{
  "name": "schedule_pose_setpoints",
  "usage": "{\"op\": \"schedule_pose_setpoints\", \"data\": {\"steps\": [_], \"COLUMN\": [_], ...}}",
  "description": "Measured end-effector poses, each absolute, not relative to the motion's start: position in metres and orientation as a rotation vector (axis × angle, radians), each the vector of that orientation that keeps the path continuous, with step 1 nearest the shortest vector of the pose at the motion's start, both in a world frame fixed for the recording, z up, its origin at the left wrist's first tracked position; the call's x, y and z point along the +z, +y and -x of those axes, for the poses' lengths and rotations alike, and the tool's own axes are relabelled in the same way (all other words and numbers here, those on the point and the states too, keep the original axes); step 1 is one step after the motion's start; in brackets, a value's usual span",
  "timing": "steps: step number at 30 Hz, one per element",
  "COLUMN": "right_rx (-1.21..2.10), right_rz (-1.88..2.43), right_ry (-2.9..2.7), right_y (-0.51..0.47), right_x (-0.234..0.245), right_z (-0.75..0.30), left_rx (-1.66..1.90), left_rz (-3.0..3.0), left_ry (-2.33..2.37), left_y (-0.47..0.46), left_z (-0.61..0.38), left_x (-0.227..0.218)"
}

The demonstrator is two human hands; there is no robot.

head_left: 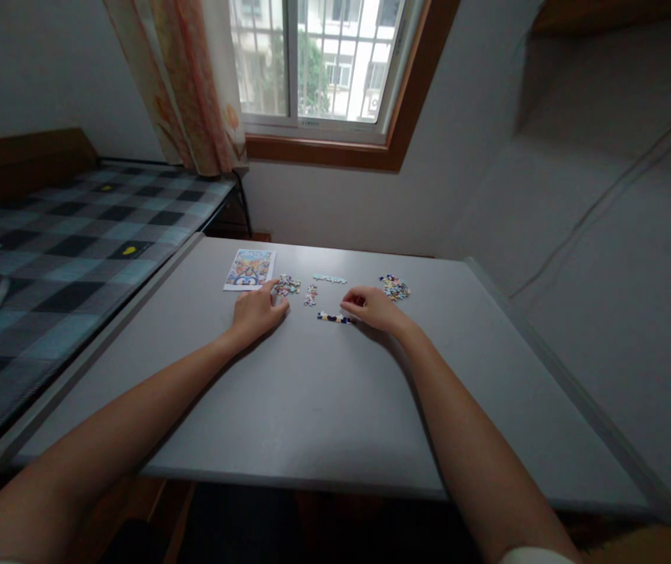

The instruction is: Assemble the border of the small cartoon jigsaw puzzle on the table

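Note:
My left hand [258, 312] rests on the table beside a pile of loose jigsaw puzzle pieces [287, 284], its fingers stretched out and the thumb apart. The fingertips reach the pile's left edge. My right hand [374, 307] is closed in a pinch just above the right end of a joined strip of dark and yellow puzzle pieces [331, 317]. Whatever lies between its fingertips is too small to make out. A small joined cluster of pieces [310, 295] lies between the hands, with a pale blue joined strip [329, 278] behind it.
A second pile of loose pieces [395, 287] lies beyond my right hand. Left of the pieces is a printed colour picture [250, 269]. The grey-white table [288, 415] has raised side edges. A bed with a checked cover [106, 227] stands on the left, walls behind and right.

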State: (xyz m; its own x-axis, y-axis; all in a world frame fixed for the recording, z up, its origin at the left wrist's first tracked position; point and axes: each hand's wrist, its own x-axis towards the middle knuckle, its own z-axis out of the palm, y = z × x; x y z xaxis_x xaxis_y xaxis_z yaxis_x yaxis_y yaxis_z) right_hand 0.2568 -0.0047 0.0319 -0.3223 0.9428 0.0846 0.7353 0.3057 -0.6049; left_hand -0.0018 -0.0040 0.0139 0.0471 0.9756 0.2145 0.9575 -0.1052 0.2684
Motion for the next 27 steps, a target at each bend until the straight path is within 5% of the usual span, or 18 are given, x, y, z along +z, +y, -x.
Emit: {"op": "schedule_pose_setpoints", "data": {"steps": [27], "right_rx": [0.316], "right_rz": [1.593], "right_ry": [-2.144], "right_y": [0.0005], "right_x": [0.0238], "right_z": [-0.2617], "left_rx": [0.673], "left_rz": [-2.295], "left_ry": [1.99], "left_y": [-0.001], "left_z": [0.0054], "left_x": [0.0133]}}
